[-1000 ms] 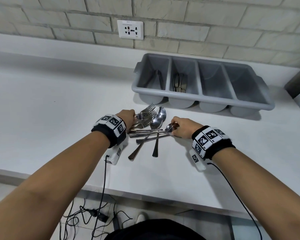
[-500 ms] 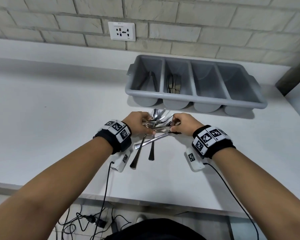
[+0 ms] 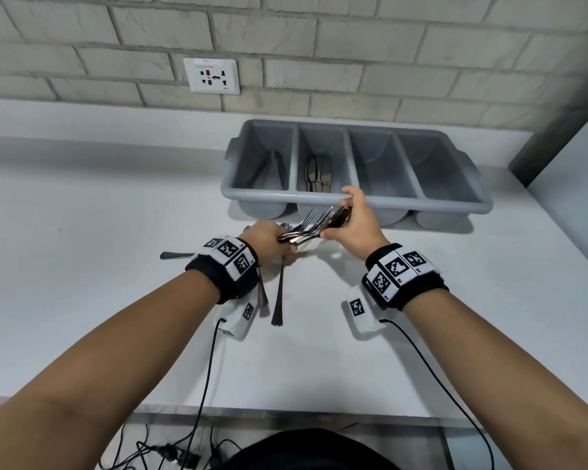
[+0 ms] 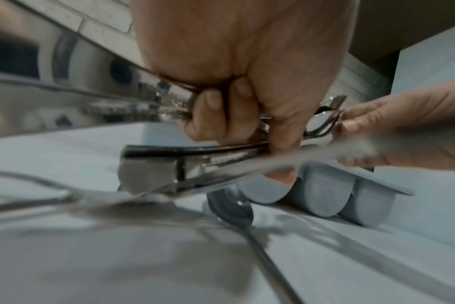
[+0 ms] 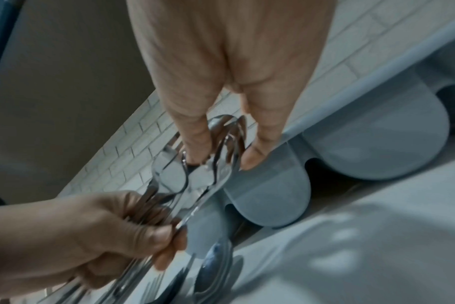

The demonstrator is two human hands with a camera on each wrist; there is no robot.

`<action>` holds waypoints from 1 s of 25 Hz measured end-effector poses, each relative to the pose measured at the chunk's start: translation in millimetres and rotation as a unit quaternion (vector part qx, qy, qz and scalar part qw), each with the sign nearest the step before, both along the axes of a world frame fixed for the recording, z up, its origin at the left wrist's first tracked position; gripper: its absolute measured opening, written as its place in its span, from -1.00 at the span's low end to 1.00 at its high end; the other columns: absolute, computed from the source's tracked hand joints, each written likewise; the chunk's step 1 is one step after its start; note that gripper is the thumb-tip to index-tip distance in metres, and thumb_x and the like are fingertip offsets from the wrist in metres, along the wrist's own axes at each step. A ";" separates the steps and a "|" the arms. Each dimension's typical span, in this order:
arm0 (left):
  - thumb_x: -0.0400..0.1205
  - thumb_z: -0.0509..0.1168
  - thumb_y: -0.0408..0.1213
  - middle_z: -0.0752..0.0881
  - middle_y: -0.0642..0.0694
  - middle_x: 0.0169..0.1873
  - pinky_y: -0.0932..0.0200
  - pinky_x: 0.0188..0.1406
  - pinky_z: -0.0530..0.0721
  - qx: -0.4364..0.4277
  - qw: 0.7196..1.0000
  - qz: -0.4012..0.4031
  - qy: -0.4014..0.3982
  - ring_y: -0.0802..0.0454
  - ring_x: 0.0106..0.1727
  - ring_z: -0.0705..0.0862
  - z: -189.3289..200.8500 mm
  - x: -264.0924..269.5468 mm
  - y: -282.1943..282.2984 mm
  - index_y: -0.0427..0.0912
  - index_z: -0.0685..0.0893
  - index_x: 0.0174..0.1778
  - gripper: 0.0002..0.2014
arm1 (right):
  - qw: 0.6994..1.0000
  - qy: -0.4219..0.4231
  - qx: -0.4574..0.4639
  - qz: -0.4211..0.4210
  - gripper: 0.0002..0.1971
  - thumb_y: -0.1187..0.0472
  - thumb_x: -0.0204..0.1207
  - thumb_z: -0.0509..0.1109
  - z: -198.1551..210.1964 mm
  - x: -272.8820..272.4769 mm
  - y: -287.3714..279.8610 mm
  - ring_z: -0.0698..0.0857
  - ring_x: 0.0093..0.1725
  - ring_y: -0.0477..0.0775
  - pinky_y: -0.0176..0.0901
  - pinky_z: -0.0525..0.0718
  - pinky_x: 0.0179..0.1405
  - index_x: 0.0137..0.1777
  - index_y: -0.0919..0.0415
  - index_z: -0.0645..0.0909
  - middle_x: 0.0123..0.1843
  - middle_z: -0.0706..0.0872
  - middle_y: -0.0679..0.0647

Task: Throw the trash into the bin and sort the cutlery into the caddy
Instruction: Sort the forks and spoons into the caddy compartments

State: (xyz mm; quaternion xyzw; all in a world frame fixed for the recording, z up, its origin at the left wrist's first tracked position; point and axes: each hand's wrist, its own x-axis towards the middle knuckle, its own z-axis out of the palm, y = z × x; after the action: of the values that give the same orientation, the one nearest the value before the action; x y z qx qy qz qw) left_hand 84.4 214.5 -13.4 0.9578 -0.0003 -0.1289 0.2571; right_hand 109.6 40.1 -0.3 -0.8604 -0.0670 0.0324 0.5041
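Both hands' grip around cutlery bundle [image 3: 311, 228]

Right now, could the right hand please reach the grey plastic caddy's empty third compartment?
Probably yes: the right hand hovers at the caddy's near rim, nothing between, though it pinches the metal cutlery bundle.

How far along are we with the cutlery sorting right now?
Early. The caddy holds cutlery in only its two left compartments; the two right ones look empty. In hand: the left hand grips a bundle of forks and spoons by the handles while the right hand pinches the heads. Left: that bundle, plus a spoon on the counter. No bin or trash in view.
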 end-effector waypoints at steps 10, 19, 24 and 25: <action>0.57 0.36 -0.19 0.74 -0.22 -0.29 0.21 -0.17 0.57 -0.136 0.981 0.090 -0.101 -0.06 -0.25 0.65 41.0 20.8 -39.6 -0.31 0.78 -0.05 -0.76 | 0.929 0.255 0.257 0.079 -0.78 0.33 0.70 0.02 8.1 -15.5 21.4 0.67 -0.23 0.05 -0.19 0.73 -0.36 -0.05 0.17 0.49 -0.14 0.64 0.09; 0.52 0.21 -0.49 0.63 -0.04 -0.32 0.16 -0.15 0.55 -0.176 0.976 0.060 -0.108 -0.03 -0.18 0.59 33.0 14.3 -83.4 -0.14 0.46 -0.12 -0.84 | 0.914 0.231 0.332 0.013 -0.75 0.32 0.69 0.02 0.6 -4.2 -0.1 0.65 -0.20 0.01 -0.05 0.69 -0.34 0.20 0.16 0.50 -0.12 0.67 0.04; 0.58 0.21 -0.55 0.59 -0.07 -0.39 0.19 -0.41 0.64 -0.375 0.924 0.060 -0.034 -0.02 -0.37 0.59 22.4 14.3 -94.9 -0.14 0.56 -0.06 -0.80 | 0.932 0.184 0.308 -0.049 -0.72 0.31 0.70 -0.01 -8.5 2.1 -18.7 0.67 -0.17 0.06 0.02 0.72 -0.28 0.26 0.12 0.47 0.04 0.66 0.15; 0.61 0.21 -0.52 0.59 -0.04 -0.39 0.24 -0.45 0.61 -0.379 0.923 0.056 -0.046 0.05 -0.40 0.58 21.7 15.0 -97.9 -0.16 0.60 0.00 -0.81 | 0.932 0.176 0.310 -0.063 -0.74 0.31 0.70 0.00 -9.8 4.0 -20.8 0.66 -0.17 0.05 0.00 0.70 -0.25 0.22 0.10 0.47 0.07 0.66 0.20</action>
State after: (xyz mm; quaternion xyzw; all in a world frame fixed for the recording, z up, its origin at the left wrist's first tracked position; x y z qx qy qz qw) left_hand 99.5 116.6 8.3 0.7923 -0.0071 -0.0605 0.6071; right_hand 113.6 19.3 -10.2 -0.6444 0.0708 0.1293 0.7503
